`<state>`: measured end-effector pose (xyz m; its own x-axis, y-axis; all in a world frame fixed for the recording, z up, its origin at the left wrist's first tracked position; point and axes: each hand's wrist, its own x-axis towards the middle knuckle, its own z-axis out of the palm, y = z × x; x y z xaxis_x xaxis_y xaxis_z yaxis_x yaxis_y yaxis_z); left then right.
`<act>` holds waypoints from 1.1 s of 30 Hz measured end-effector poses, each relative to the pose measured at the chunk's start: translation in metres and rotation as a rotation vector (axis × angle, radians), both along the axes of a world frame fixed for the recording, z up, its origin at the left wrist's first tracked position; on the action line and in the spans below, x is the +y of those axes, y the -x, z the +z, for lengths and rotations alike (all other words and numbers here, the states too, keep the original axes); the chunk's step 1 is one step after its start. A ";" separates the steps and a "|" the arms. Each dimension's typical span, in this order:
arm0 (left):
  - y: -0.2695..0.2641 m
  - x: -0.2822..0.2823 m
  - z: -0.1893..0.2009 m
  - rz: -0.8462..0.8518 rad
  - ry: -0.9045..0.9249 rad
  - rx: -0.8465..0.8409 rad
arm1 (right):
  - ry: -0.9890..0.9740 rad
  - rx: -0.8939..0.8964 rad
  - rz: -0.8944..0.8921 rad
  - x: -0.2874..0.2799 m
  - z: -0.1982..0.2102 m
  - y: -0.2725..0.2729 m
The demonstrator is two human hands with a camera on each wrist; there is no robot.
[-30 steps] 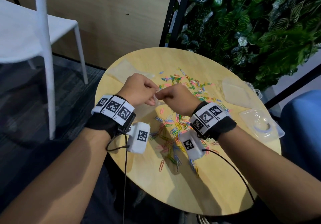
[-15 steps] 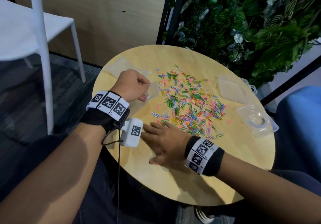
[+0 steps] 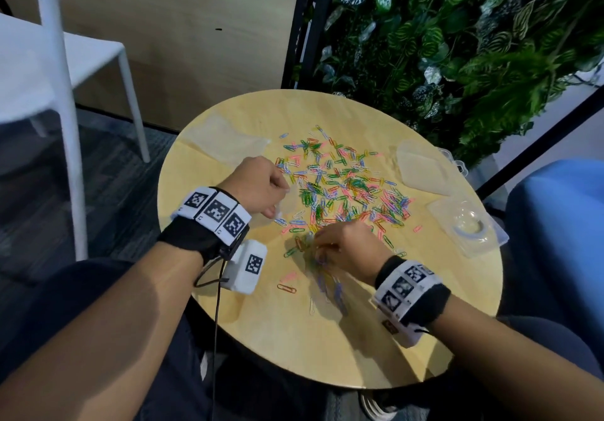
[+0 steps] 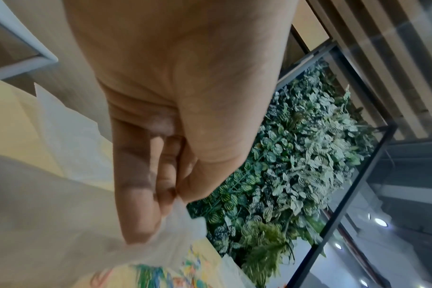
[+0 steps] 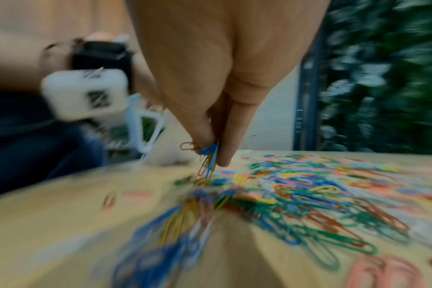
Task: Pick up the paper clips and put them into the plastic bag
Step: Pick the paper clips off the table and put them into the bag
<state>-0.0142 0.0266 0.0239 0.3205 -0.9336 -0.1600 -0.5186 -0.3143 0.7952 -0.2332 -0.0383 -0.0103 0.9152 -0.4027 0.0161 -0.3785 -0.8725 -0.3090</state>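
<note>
Half a second ago the right hand (image 3: pixel 346 250) lay flat on the near part of the counter (image 3: pixel 327 348) with fingers spread; now it has drawn up into a pinch at the near edge of the pile, and the left hand (image 3: pixel 258 188) has barely shifted.

From where I stand, the right hand's thumb and fingertips (image 5: pixel 225 155) are closed on a small bunch of paper clips (image 5: pixel 208 155), blue and yellow ones hanging down just above the counter (the wrist view is smeared, so I can't count them). The rest of the paper clips (image 3: pixel 340 182) lie scattered across the middle of the round counter, with a few strays nearer the person.

The left hand is curled, thumb against fingers, pinching the edge of the plastic bag (image 4: pixel 180 220). It hangs from that pinch just left of the pile, apparently so the mouth stays up and close for the other hand. Whether the mouth is actually open I cannot tell.

More clear bags (image 3: pixel 225 141) lie flat at the far left, and a clear plastic box (image 3: pixel 467 224) sits at the right edge. A white chair (image 3: pixel 49 71) stands well apart, and a wall of plants (image 3: pixel 474 45) rises behind.

The job looks barely begun.
</note>
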 end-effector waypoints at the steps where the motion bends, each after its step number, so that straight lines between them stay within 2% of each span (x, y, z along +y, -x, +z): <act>1: 0.004 -0.001 -0.002 -0.032 -0.018 -0.016 | -0.073 -0.084 -0.138 -0.011 0.004 0.006; 3: 0.012 -0.002 -0.005 -0.080 -0.041 -0.053 | -0.280 -0.225 -0.412 -0.030 0.010 0.018; 5: 0.018 -0.005 -0.008 -0.096 -0.051 -0.071 | -0.617 -0.388 -0.596 -0.040 0.011 0.025; 7: 0.022 -0.009 -0.010 -0.093 -0.051 -0.077 | -0.954 -0.533 -0.697 -0.040 0.011 0.022; 9: 0.028 -0.012 -0.012 -0.083 -0.036 -0.074 | -1.152 -0.582 -0.733 -0.036 0.007 0.015; 15: 0.056 -0.020 -0.019 -0.046 0.103 -0.042 | -1.388 -0.595 -0.728 -0.033 -0.007 -0.007; 20: 0.062 -0.024 -0.023 -0.070 0.124 -0.008 | -1.418 -0.447 -0.681 -0.042 -0.004 -0.009; 24: 0.069 -0.024 -0.024 -0.124 0.115 0.023 | -1.643 -0.486 -0.694 -0.044 -0.001 -0.005; 26: 0.072 -0.024 -0.024 -0.134 0.112 0.052 | -1.620 -0.472 -0.655 -0.041 -0.002 -0.002; 29: 0.071 -0.023 -0.025 -0.146 0.106 0.061 | -1.444 -0.427 -0.629 -0.033 -0.006 0.002; 31: 0.069 -0.023 -0.024 -0.154 0.098 0.085 | -1.222 -0.415 -0.657 -0.029 -0.009 0.003; 33: 0.069 -0.021 -0.022 -0.160 0.090 0.098 | -0.895 -0.361 -0.622 -0.027 -0.012 0.003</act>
